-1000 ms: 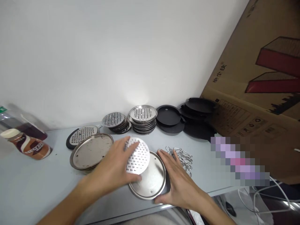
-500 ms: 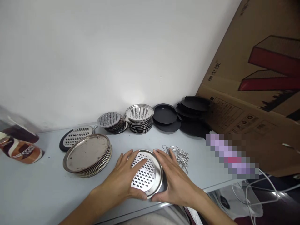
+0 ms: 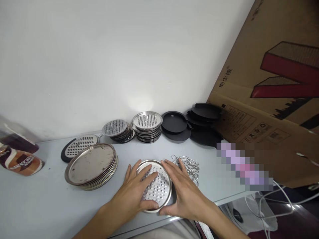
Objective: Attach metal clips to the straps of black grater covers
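Note:
A round perforated metal grater disc [image 3: 158,190] lies within a shiny metal ring [image 3: 170,190] near the table's front edge. My left hand [image 3: 131,194] reaches over the disc from the left, fingers spread on its holes and thumb at the near rim. On the other side my right hand [image 3: 184,189] grips the ring, fingertips at the far right rim and thumb at the near edge. Part of the disc's left side is hidden under my left hand. Just beyond the right fingers lies a pile of wire clips [image 3: 192,167].
A stack of large metal rounds [image 3: 91,164] stands left, before a black-edged grater [image 3: 82,146]. Along the wall are grater discs [image 3: 114,127], stacked rimmed graters [image 3: 147,120] and black round trays [image 3: 174,122]. A coffee bottle [image 3: 25,162] lies far left; a cardboard box [image 3: 249,116] leans right.
The grater disc has shifted from lying off-centre to sitting more evenly inside the ring. My left fingers have moved further over its surface; the right hand keeps nearly the same hold.

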Available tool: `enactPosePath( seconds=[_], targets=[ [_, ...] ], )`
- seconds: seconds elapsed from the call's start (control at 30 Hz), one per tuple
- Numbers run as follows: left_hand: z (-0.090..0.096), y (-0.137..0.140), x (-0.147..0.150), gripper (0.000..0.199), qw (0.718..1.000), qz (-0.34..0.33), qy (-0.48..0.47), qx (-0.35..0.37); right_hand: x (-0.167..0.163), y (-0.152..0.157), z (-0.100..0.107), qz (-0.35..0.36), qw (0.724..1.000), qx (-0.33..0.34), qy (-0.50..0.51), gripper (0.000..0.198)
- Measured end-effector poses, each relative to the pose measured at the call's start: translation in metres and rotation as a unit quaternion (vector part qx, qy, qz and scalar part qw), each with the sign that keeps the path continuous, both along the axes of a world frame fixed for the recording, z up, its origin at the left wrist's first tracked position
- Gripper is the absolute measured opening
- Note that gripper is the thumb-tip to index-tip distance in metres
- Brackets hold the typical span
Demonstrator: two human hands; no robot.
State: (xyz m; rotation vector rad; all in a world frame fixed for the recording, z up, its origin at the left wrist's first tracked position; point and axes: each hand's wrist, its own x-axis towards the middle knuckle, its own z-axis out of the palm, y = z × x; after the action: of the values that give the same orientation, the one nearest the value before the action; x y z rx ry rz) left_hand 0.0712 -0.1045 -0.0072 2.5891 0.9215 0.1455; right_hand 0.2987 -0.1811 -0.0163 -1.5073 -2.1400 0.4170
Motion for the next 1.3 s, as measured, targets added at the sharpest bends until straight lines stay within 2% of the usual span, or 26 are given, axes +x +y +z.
enactPosePath(
  seconds=[0.73,0.9,1.03,1.3],
  targets=[
    [-0.013,0.008,-0.004,0.101,0.998,0.020,-0.033,-0.044,0.001,0.001,-0.003,0.005,1.000,-0.005,-0.012,0.129],
    [-0.008,0.012,-0.008,0.105,0.995,0.018,-0.057,-0.078,0.001,0.002,-0.004,0.008,1.000,0.008,-0.014,0.128],
    [0.001,0.012,-0.014,0.111,0.990,0.046,-0.069,-0.116,0.001,0.002,-0.004,0.006,1.000,0.006,-0.015,0.127],
    [0.013,0.010,-0.028,0.108,0.982,0.069,-0.099,-0.143,0.001,0.000,-0.005,0.004,1.000,0.002,-0.022,0.128]
  ],
)
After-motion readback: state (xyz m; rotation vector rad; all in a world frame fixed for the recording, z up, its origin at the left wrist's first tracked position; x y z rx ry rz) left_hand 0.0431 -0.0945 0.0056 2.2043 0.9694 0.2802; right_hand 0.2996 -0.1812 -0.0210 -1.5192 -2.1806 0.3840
